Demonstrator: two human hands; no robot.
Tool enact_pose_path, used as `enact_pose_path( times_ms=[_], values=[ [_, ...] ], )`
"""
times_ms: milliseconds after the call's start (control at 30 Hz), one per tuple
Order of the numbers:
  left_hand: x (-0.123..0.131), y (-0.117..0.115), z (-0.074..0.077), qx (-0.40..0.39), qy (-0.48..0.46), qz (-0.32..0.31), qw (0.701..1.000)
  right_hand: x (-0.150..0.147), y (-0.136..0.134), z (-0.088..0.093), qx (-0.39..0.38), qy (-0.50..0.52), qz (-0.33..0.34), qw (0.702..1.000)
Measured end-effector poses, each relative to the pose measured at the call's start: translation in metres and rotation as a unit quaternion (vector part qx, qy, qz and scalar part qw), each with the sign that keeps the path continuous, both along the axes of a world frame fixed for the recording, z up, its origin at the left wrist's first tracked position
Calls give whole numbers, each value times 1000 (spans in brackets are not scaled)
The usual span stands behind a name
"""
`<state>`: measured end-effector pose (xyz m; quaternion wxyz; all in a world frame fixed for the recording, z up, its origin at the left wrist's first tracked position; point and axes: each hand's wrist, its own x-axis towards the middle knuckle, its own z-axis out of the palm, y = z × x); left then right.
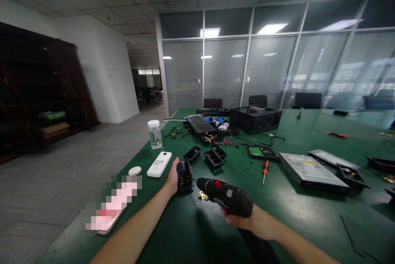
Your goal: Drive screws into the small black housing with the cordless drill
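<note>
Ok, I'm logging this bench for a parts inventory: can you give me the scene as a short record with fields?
surface: green table
left hand: holds small black bracket upright on the table
right hand: holds black power screwdriver, nose pointing left, close to the bracket
near left: white remote, white oval object, clear bottle
ahead: loose black bracket, orange-handled screwdriver, optical drive, open black case
</note>
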<state>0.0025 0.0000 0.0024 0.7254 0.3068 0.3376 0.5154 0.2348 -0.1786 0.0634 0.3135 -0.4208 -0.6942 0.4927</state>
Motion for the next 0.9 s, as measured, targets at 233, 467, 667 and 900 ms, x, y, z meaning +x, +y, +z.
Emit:
enact_pose_path(
  times_ms=[233,467,667,900],
  values=[
    [0,0,0,8,9,-7,1000,1,1,-3,1,-13,-4,1000],
    [-1,-1,1,-11,-16,4,1000,1,1,-1,5,-49,-4,999],
    [0,-1,2,-4,-27,6,1000,1,2,-3,13,-45,0,999],
    [1,-4,4,-3,-33,1,999,4,4,-6,19,-32,9,999]
  ],
)
